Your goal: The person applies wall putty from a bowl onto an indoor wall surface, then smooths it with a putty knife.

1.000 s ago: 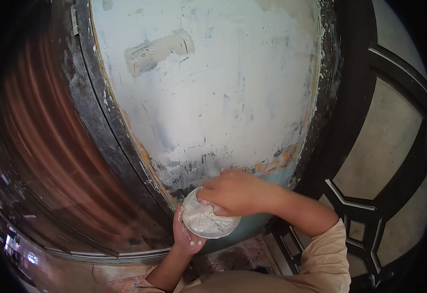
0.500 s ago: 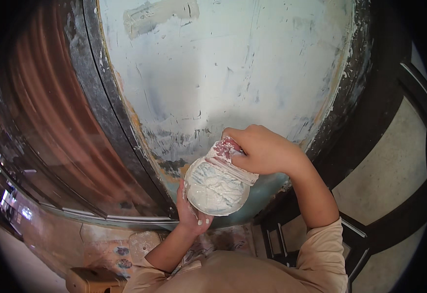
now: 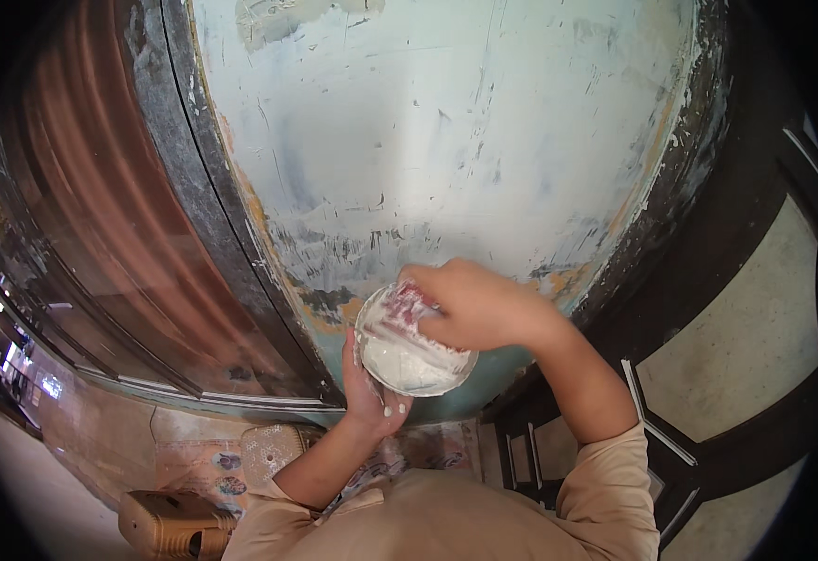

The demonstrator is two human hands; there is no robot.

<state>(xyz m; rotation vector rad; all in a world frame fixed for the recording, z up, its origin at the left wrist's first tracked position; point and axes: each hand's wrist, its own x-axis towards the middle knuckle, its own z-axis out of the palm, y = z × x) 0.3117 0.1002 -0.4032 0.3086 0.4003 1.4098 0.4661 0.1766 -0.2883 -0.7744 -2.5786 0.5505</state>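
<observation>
My left hand (image 3: 368, 391) holds a round bowl (image 3: 420, 392) from its left side and underneath, with white spots on the palm side near the wrist. White putty (image 3: 399, 363) lies in the bowl. My right hand (image 3: 485, 304) is closed round a red putty scraper (image 3: 407, 301) smeared with white. The scraper is down inside the bowl, its edge against the putty, slightly blurred. Part of the bowl's far right side is hidden by my right hand. In front of me stands a pale wall panel (image 3: 409, 150) with white patches and dark scuffs.
A dark-framed window with a reddish-brown curtain (image 3: 100, 206) is at left. Dark panelled woodwork (image 3: 727, 318) stands at right. On the floor below are a brown plastic stool (image 3: 161, 524), a speckled beige stool-like thing (image 3: 270, 451) and patterned sheeting (image 3: 194, 467).
My right hand has moved left and down, bringing the scraper from the bowl's far rim into the putty. The putty's surface is smoother in front. The view has shifted slightly.
</observation>
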